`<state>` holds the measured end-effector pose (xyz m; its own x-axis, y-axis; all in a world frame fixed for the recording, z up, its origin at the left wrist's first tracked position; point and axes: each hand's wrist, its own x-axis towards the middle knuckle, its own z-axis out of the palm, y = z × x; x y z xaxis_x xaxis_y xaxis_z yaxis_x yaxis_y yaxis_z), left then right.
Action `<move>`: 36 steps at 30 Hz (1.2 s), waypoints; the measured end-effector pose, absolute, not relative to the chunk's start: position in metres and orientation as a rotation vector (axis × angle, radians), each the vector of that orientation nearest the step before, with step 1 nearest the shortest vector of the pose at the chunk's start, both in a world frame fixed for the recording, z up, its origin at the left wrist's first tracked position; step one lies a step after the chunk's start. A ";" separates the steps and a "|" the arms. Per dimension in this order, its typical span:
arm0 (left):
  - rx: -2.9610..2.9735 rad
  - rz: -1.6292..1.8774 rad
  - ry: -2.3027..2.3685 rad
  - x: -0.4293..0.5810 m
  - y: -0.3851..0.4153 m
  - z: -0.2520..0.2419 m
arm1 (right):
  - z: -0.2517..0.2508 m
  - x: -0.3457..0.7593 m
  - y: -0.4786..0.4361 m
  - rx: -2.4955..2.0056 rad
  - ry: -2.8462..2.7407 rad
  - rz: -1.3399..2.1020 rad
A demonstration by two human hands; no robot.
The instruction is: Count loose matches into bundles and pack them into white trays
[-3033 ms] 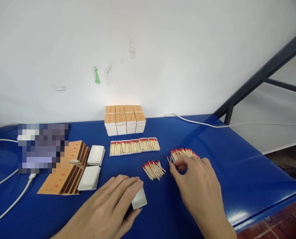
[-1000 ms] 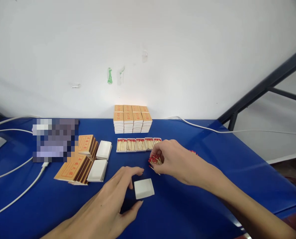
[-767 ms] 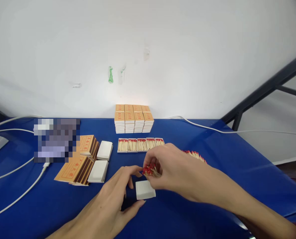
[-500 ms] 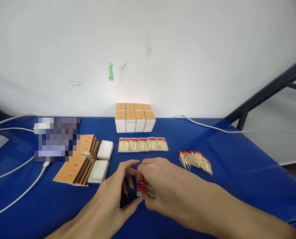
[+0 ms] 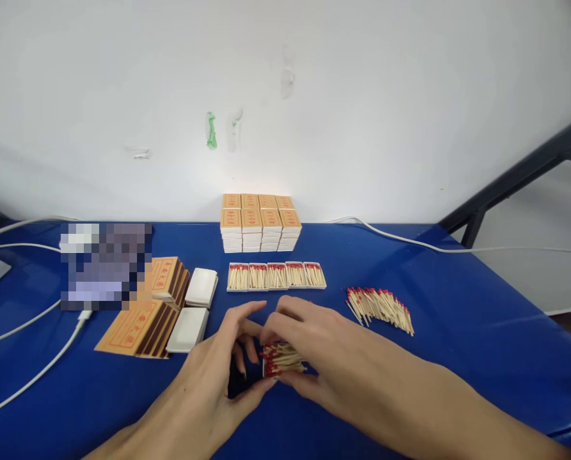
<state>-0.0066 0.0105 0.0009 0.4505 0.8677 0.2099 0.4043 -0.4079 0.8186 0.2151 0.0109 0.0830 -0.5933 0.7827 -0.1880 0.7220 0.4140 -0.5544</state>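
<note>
My right hand (image 5: 314,345) presses a bundle of red-tipped matches (image 5: 281,358) into a small white matchbox tray on the blue table (image 5: 458,332); the tray is almost wholly hidden beneath the matches and fingers. My left hand (image 5: 218,377) cups the tray's left end, thumb and fingers curled against it. A loose pile of matches (image 5: 380,305) lies to the right of both hands. A row of filled trays (image 5: 275,276) sits just beyond them.
Stacked closed matchboxes (image 5: 260,222) stand against the white wall. Orange sleeves (image 5: 144,313) and white empty trays (image 5: 195,308) lie at the left. White cables (image 5: 26,377) cross the table's left side and run along the back. A dark metal frame (image 5: 515,182) rises at right.
My right hand gathered the small bundle of matches from mid-table, carried it left and down, and set it into the white tray. My left hand shifted from covering the tray to bracing its left end.
</note>
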 end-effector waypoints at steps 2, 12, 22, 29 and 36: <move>1.995 0.832 1.047 -0.007 0.011 0.001 | 0.082 0.225 0.008 -1.386 -2.428 1.043; 2.002 0.777 0.995 -0.010 0.008 0.000 | 0.057 0.243 0.003 -1.450 -2.141 1.166; 2.061 0.845 0.919 -0.009 0.009 0.004 | 0.047 0.249 0.004 -1.308 -1.993 1.254; 2.087 0.891 0.956 -0.008 0.009 0.005 | 0.055 0.252 0.027 -1.261 -2.164 1.261; 2.152 0.994 1.008 -0.010 0.006 0.007 | 0.049 0.251 0.027 -1.177 -2.105 1.369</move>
<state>-0.0100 0.0064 0.0070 0.4428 0.8098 0.3850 0.3958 -0.5618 0.7264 0.2509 0.0270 0.0490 -0.5850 0.8003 -0.1316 0.4447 0.1808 -0.8773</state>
